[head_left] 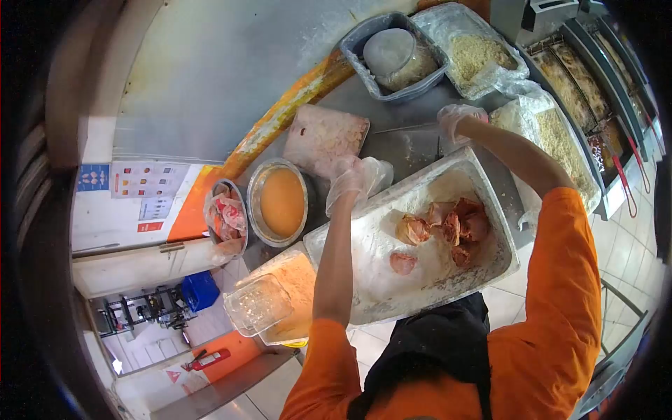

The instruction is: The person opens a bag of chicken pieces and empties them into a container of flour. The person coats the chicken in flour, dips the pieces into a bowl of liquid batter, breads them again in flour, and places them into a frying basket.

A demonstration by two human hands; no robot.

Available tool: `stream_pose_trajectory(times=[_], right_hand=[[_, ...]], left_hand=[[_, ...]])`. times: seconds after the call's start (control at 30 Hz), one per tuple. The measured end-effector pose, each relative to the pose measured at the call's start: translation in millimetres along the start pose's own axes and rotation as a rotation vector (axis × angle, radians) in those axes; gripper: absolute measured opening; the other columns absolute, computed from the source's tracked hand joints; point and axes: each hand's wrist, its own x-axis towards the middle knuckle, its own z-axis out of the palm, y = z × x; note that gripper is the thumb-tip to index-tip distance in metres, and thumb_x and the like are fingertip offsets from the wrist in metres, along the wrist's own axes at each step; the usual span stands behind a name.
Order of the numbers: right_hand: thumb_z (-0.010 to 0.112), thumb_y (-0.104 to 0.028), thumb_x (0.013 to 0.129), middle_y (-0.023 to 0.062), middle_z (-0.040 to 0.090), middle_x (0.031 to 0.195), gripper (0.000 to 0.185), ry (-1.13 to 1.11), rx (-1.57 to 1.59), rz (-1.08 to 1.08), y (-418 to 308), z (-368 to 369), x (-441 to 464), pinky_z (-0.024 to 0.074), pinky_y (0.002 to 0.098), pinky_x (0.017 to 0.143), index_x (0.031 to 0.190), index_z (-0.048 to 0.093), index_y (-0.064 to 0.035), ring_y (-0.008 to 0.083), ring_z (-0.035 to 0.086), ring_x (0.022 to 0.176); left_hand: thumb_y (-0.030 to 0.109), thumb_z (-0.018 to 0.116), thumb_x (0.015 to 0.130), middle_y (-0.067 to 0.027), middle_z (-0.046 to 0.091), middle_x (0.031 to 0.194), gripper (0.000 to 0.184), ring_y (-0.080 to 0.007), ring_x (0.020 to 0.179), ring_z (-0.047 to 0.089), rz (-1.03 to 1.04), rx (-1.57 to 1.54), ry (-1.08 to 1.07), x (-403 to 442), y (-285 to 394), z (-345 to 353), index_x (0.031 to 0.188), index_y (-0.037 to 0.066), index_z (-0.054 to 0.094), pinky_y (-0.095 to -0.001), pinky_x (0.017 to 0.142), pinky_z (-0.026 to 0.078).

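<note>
My left hand (348, 178), in a clear plastic glove, is at the lower edge of a white cutting board (318, 129) covered with thin pale pink slices. Its fingers look curled, and loose clear plastic (376, 176) bulges beside it; what it grips is unclear. My right hand (462, 120), also gloved, is over the metal counter near a bag of pale crumbs (556, 140). Its fingers look closed, with their contents hidden. Between my arms stands a large white tub (329, 245) of flour (374, 241). Several reddish raw meat pieces (451, 225) lie in it, some floured.
Left of the tub are a metal bowl of orange liquid (283, 203), a container with red-and-white plastic (227, 217) and a tray of orange crumbs (297, 287) with a clear box (259, 304). A grey basin (357, 63) stands behind. Fryers with red-handled baskets (623, 168) are at right.
</note>
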Motion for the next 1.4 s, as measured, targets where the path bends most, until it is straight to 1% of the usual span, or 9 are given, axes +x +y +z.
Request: stream_pose_trajectory(times=[0.2,0.4,0.7,0.87,0.93,1.03,1.13,1.23,1.4], right_hand=[[0.061,-0.015,0.082,0.0100,0.066,0.116,0.030,0.094,0.129,-0.004,-19,-54,-54,0.0550,0.0538,0.073,0.111,0.069,-0.0104,0.0329,0.064,0.104],[0.055,-0.021,0.079,0.0124,0.070,0.096,0.024,0.194,-0.021,-0.268,-22,-66,-97,0.0542,0.0412,0.076,0.089,0.070,-0.0053,0.0303,0.067,0.091],[0.056,-0.027,0.083,0.0160,0.068,0.094,0.028,0.286,0.377,-0.336,-1,-75,-200,0.0499,0.0393,0.078,0.097,0.066,-0.0057,0.0361,0.064,0.090],[0.058,-0.023,0.083,0.0186,0.065,0.086,0.022,0.316,0.737,-0.094,-1,-43,-237,0.0471,0.0410,0.072,0.093,0.062,-0.0037,0.0361,0.063,0.083],[0.059,-0.022,0.083,0.0172,0.064,0.081,0.021,0.262,0.888,-0.092,-1,-20,-240,0.0455,0.0399,0.068,0.092,0.062,-0.0031,0.0325,0.061,0.076],[0.058,-0.021,0.082,0.0109,0.056,0.070,0.019,0.255,1.019,0.001,-11,-9,-261,0.0406,0.0377,0.061,0.086,0.060,-0.0020,0.0214,0.051,0.065],[0.057,-0.022,0.082,0.0076,0.055,0.068,0.021,0.140,1.159,0.129,-23,-17,-279,0.0393,0.0368,0.058,0.083,0.059,-0.0012,0.0182,0.050,0.064],[0.057,-0.021,0.084,0.0034,0.058,0.069,0.021,0.015,1.224,0.088,-28,-12,-281,0.0408,0.0296,0.051,0.094,0.061,-0.0037,0.0126,0.053,0.058],[0.059,-0.021,0.085,0.0026,0.056,0.065,0.018,0.111,1.379,0.006,-43,0,-290,0.0415,0.0298,0.050,0.092,0.060,-0.0039,0.0114,0.052,0.055]], left_hand=[[0.016,0.057,0.082,-0.0212,0.067,0.083,0.019,-0.0361,0.081,0.066,0.506,0.325,-0.020,22,-25,10,0.087,0.003,0.070,-0.0434,0.074,0.051],[0.013,0.058,0.080,-0.0235,0.067,0.087,0.019,-0.0383,0.089,0.066,0.420,0.581,-0.267,28,-3,-13,0.090,0.001,0.070,-0.0463,0.075,0.052],[0.026,0.055,0.084,-0.0233,0.067,0.099,0.031,-0.0390,0.093,0.065,0.228,0.463,-0.351,18,9,-39,0.096,0.001,0.070,-0.0468,0.081,0.050],[0.032,0.050,0.089,-0.0209,0.068,0.099,0.036,-0.0378,0.096,0.064,0.372,0.535,-0.341,9,12,-24,0.097,0.003,0.071,-0.0455,0.082,0.050],[0.034,0.048,0.090,-0.0191,0.068,0.104,0.038,-0.0359,0.101,0.063,0.603,0.923,-0.487,22,14,-11,0.101,0.005,0.070,-0.0435,0.089,0.049],[0.036,0.046,0.090,-0.0184,0.067,0.105,0.040,-0.0371,0.105,0.061,0.467,0.637,-0.309,44,-43,16,0.099,0.005,0.069,-0.0455,0.092,0.045],[0.037,0.038,0.090,-0.0197,0.064,0.112,0.044,-0.0371,0.110,0.058,0.348,0.606,-0.548,-21,69,-80,0.107,0.008,0.065,-0.0448,0.098,0.042],[0.037,0.039,0.096,-0.0195,0.052,0.131,0.042,-0.0340,0.116,0.054,0.430,0.786,-0.592,2,37,-77,0.124,0.011,0.055,-0.0421,0.095,0.044],[0.027,0.050,0.093,-0.0158,0.065,0.092,0.028,-0.0294,0.089,0.064,0.354,0.272,-0.503,18,19,-84,0.097,0.003,0.065,-0.0374,0.080,0.049]])
